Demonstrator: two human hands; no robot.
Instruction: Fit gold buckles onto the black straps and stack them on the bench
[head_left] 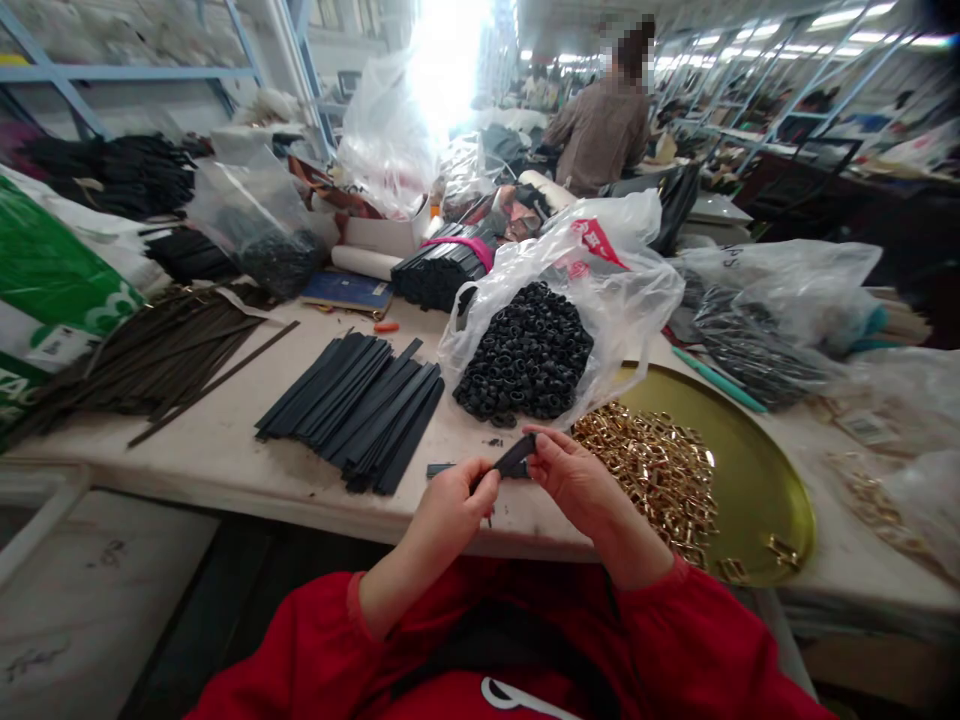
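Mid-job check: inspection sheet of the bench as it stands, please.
Surface: pale tabletop, crowded.
Job's things: short black strap piece between the hands; stack of flat black strips; clear bag of black rings; round gold tray of gold metal buckles.
Clutter: green-and-white sack, bundle of thin dark strips, blue booklet.
Grippers: left hand and right hand both pinch the strap.
Cables: nothing seen.
Surroundings: person in brown top, back turned; blue shelf frames.
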